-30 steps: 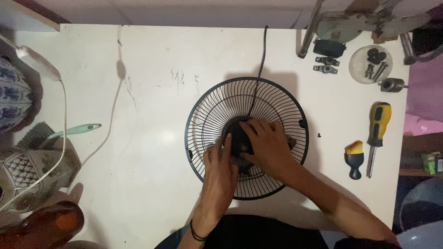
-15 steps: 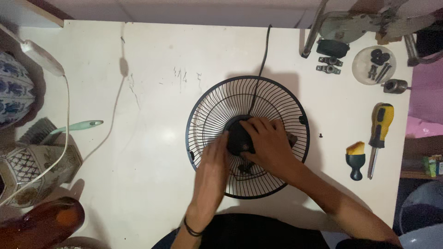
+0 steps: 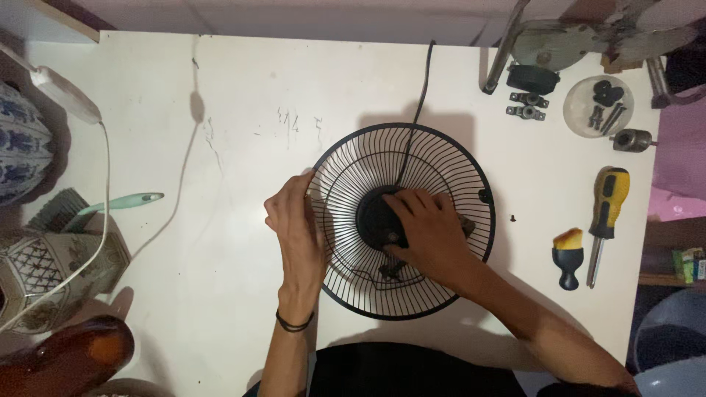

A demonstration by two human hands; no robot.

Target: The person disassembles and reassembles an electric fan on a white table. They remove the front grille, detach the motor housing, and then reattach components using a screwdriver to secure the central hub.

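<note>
The light, springy wire fan guard [image 3: 403,220] is steadied at its rim by the left hand [image 3: 294,224], fingers curled on it, while the right hand [image 3: 430,231] closes over the stiffer black motor hub [image 3: 376,218].

A white table [image 3: 220,309] carries a black fan grille [image 3: 441,158] mid-table, and a yellow-handled screwdriver [image 3: 604,220] and small brush [image 3: 568,256] near its right edge.

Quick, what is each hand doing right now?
Left hand: fingers curled on the left rim of the fan grille.
Right hand: laid over the black hub in the grille's middle; a firm grip cannot be told.
</note>
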